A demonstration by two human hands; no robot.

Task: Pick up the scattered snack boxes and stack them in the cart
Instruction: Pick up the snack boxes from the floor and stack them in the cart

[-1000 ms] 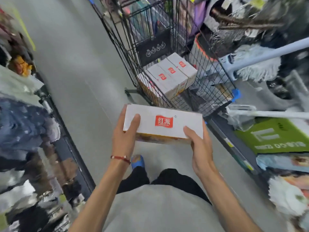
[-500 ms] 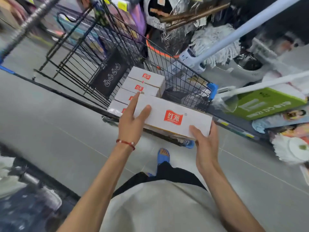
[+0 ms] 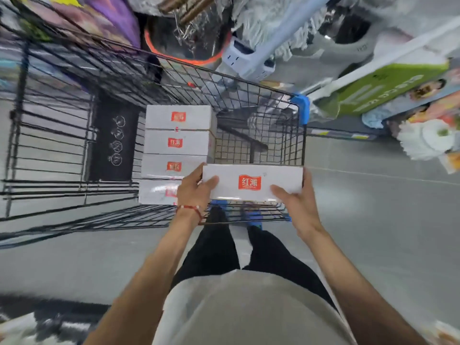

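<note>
I have the left hand (image 3: 194, 192) and right hand (image 3: 296, 205) gripping the box (image 3: 251, 183) by its ends, thumbs curled on top. At centre frame it now hangs over the cart (image 3: 297, 145), no longer short of its rim, just right of the stacked boxes (image 3: 176, 143).

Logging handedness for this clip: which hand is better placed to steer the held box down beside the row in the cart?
Probably the left hand: it grips the snack box at the end nearest the row of four boxes, so it can align it. The right hand holds the far end.
</note>
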